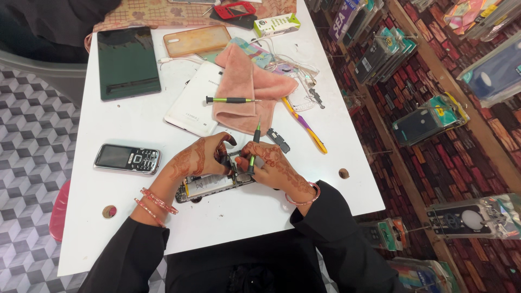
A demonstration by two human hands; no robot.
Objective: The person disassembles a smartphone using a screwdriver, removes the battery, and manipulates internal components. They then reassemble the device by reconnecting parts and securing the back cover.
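Opened phone under the screwdriver, lower centre of frame.
Left hand [203,157] clamps the opened smartphone with exposed silver battery [213,185] on the white table [130,122]; right hand [269,161] pinches a green-handled precision screwdriver [253,151], tip down. Best kept vertical, with light pressure and the phone pinned flat.

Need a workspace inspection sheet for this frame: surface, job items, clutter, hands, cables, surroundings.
Surface: white table, small specks near the work.
Job's things: opened phone lying flat, insides exposed; green screwdriver upright over it.
Clutter: dark tablet, keypad phone, white back cover, pink cloth, second screwdriver, toothbrush.
Grippers: left hand steadies the phone; right hand grips the screwdriver.
Cables: white cable behind the cloth.
Surroundings: packaged accessories on wall hooks.
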